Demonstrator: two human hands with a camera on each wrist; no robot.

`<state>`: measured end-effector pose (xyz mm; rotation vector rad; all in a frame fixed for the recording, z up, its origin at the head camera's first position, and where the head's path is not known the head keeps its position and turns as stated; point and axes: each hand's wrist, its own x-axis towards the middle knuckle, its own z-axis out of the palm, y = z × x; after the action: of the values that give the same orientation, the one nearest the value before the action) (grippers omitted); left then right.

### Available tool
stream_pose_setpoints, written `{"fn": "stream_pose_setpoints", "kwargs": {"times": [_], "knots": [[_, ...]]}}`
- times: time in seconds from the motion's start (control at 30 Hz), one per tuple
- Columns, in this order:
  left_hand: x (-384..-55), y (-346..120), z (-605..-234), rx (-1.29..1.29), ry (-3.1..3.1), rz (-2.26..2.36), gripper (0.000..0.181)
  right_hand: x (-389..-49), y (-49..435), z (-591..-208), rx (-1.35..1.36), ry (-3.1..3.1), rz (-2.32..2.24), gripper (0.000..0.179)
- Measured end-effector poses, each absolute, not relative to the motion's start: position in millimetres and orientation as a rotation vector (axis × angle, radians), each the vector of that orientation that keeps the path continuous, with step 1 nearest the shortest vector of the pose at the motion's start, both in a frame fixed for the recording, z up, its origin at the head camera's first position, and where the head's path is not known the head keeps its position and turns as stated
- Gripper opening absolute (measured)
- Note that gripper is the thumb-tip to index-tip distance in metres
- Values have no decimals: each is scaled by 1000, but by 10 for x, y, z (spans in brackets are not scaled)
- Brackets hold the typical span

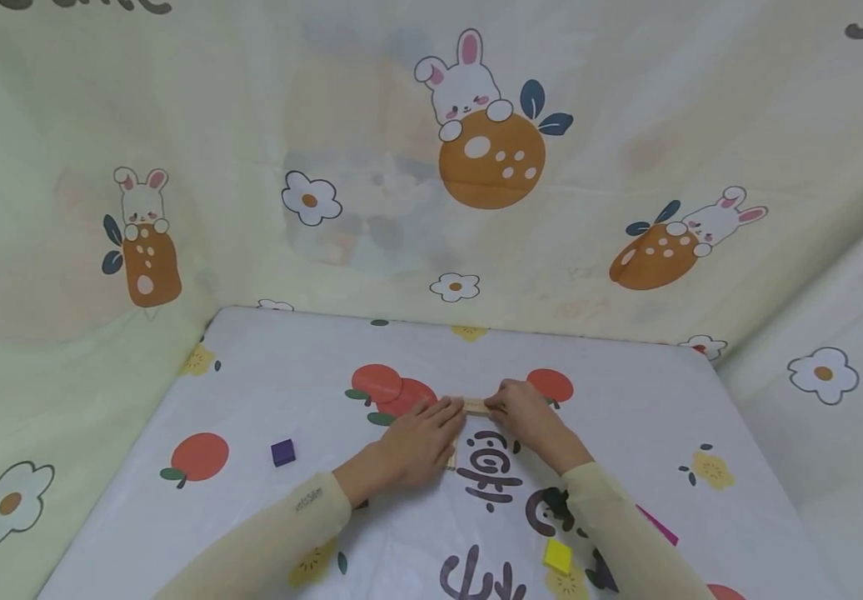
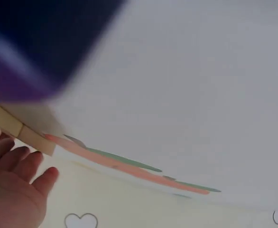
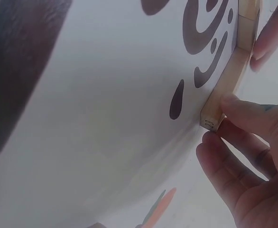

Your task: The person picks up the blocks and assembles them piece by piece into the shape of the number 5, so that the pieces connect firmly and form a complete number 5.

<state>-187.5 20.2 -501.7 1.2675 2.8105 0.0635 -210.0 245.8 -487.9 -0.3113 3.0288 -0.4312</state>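
The pale wooden rectangular bar (image 1: 477, 406) lies on the white fruit-printed tablecloth (image 1: 619, 417), near the table's far edge. The right hand (image 1: 532, 417) pinches this bar near its right end, thumb against fingers; the dark marks on the bar's end face are too small to read. The left hand (image 1: 418, 443) is laid out flat, fingers extended and close together, over a second pale wooden bar (image 1: 451, 460), most of which it hides; whether all its fingertips bear on the wood cannot be told. In the left wrist view, a blurred dark-purple shape (image 2: 44, 47) is cut off at the upper left corner and cannot be identified. A purple block (image 1: 283, 452) stands apart, left of the left hand. The yellow block (image 1: 557, 557) lies beside the cream right sleeve (image 1: 634, 533), which partly covers a magenta flat-sided piece (image 1: 658, 526) and a dark purple piece (image 1: 606, 573); their full outlines are hidden.
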Motion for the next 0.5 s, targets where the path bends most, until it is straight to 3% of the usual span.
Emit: {"fn": "stream_pose_setpoints", "kwargs": {"times": [0.5], "knots": [[-1916, 229, -5106, 1289, 2826, -60, 58, -2100, 2458, -4856, -336, 3022, -416, 28]]}}
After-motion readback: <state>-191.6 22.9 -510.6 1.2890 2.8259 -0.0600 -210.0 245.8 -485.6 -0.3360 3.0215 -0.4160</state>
